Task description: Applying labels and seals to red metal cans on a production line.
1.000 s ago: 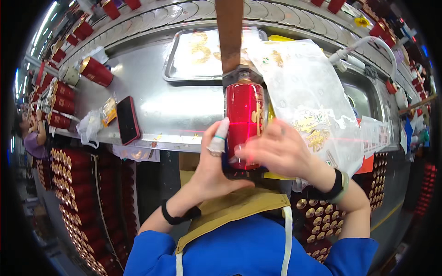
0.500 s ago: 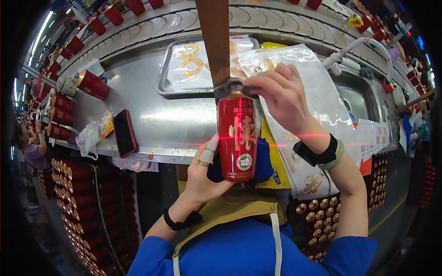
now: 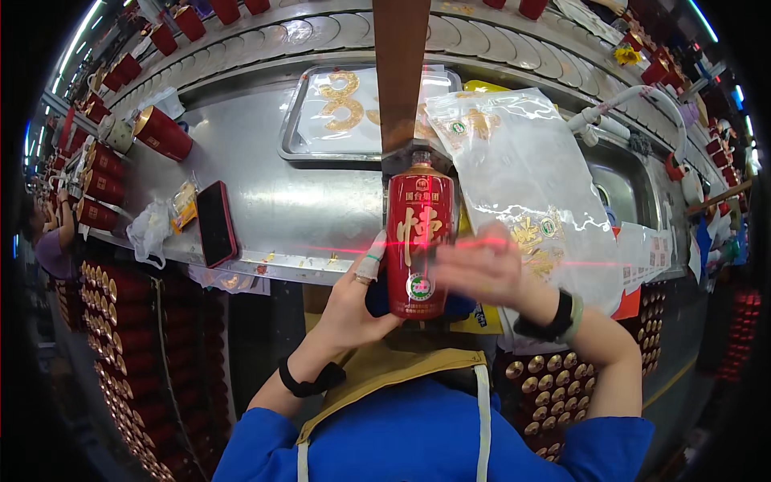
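A red bottle (image 3: 419,201) with gold characters and a round green-and-white label lies or leans neck-away in front of me; its neck meets the foot of a brown post (image 3: 401,72). My left hand (image 3: 353,309) grips the bottle's lower left side, with a pale wrap on one finger. At the lower right side of the bottle is my right hand (image 3: 486,269), its fingers pointing left and smeared by motion. Whether those fingers touch the bottle or pinch anything cannot be made out. Red laser lines cross the bottle and the right hand.
Shiny plastic-covered sheets with gold designs (image 3: 522,169) overlap at the right, before a sink (image 3: 618,173). A metal tray (image 3: 287,132) holds more gold designs. A phone (image 3: 215,223), a plastic bag (image 3: 151,234) and red cups (image 3: 163,132) occupy the left. Beyond runs a conveyor (image 3: 313,36).
My right hand has come down from the bottle's neck to beside its lower right side. The left hand keeps its hold. The whole view has shifted slightly.
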`<state>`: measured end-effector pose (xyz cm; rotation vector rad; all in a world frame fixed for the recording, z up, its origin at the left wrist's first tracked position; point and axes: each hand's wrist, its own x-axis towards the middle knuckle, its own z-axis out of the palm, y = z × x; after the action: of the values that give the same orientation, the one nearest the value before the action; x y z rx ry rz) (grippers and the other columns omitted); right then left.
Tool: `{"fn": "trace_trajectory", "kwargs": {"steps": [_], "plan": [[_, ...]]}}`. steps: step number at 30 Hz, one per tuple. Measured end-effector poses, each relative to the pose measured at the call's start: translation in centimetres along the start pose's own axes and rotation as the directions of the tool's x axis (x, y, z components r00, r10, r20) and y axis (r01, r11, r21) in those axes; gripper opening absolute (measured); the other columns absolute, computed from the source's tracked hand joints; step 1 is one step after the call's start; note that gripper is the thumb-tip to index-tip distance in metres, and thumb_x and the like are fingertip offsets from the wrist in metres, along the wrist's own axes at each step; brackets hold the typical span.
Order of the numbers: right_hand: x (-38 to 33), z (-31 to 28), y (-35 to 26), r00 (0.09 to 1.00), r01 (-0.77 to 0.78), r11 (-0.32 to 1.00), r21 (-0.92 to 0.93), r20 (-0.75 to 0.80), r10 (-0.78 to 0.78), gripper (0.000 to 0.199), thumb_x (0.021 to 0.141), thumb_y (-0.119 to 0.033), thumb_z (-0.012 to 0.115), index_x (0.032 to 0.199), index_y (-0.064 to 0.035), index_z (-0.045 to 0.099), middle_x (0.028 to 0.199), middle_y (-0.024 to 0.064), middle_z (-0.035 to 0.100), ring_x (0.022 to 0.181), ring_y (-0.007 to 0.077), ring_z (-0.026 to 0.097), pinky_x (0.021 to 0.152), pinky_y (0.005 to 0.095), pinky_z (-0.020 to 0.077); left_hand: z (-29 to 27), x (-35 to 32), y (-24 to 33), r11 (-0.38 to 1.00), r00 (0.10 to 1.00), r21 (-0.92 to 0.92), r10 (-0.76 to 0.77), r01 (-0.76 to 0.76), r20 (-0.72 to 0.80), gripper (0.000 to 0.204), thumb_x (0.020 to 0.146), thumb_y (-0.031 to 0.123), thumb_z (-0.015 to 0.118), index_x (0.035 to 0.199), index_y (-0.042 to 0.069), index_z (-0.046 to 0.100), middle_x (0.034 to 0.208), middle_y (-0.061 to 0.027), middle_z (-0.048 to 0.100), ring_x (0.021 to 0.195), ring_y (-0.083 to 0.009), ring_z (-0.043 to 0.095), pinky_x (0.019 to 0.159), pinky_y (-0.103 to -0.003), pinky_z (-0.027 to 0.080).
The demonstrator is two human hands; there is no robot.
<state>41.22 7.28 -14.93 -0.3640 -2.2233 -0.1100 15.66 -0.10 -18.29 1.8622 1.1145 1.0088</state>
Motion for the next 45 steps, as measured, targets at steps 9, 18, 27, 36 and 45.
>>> {"fn": "trace_trajectory", "kwargs": {"steps": [9,18,27,36,45], "plan": [[4.3,0.2,4.7,0.921,-0.386,0.893,-0.23,-0.037,0.389,0.024,0.081,-0.004,0.073,0.104,-0.011,0.072,0.088,0.0035,0.071,0.079,0.0231,0.064,0.071,0.0364,0.0464,-0.2,0.1,0.4,0.999,1.0,-0.019,-0.026,0.026,0.013,0.099,0.073,0.013,0.085,0.156,-0.002,0.033,0.138,-0.0253,0.057,0.122,-0.0375,0.062,0.103,-0.042,0.05],[9.7,-0.2,3.8,0.936,-0.307,0.879,-0.366,0.05,0.348,0.018,0.079,-0.011,0.074,0.097,-0.0143,0.07,0.086,0.0013,0.069,0.076,0.0239,0.061,0.074,0.038,0.0457,0.0,-0.1,0.2,0.998,0.997,-0.012,-0.067,0.068,0.025,0.103,0.072,0.013,0.089,0.156,-0.004,0.032,0.145,-0.024,0.053,0.133,-0.03,0.056,0.109,-0.039,0.045],[-3.7,-1.0,-7.6,0.966,-0.176,0.973,0.15,0.219,0.14,0.028,0.08,-0.01,0.07,0.107,-0.0137,0.076,0.104,-0.0026,0.074,0.081,0.0126,0.06,0.067,0.0288,0.0449,-2.2,0.4,-1.5,0.683,0.965,-0.687,-0.116,0.25,0.236,0.086,0.094,0.017,0.072,0.158,-0.009,0.02,0.165,-0.019,0.029,0.152,-0.0252,0.03,0.125,-0.04,0.024],[-1.3,1.0,-10.7,0.308,-0.819,0.206,0.535,0.107,0.945,0.027,0.097,-0.004,0.067,0.12,0.001,0.054,0.097,0.0119,0.066,0.079,0.017,0.065,0.072,0.028,0.0511,1.7,-0.8,0.0,0.995,0.998,-0.085,-0.051,0.049,-0.029,0.07,0.104,0.028,0.056,0.161,0.002,0.025,0.16,-0.0219,0.036,0.151,-0.0362,0.031,0.125,-0.052,0.009],[-3.1,0.3,-11.2,0.235,-0.842,0.224,0.491,-0.04,0.971,0.026,0.1,-0.008,0.063,0.123,0.0013,0.054,0.091,0.0076,0.063,0.082,0.0114,0.06,0.073,0.0266,0.0479,1.9,-1.0,0.2,0.989,0.975,-0.117,0.063,-0.089,-0.213,0.062,0.105,0.039,0.051,0.157,0.006,0.04,0.163,-0.0216,0.034,0.151,-0.0417,0.03,0.124,-0.05,0.018]]}}
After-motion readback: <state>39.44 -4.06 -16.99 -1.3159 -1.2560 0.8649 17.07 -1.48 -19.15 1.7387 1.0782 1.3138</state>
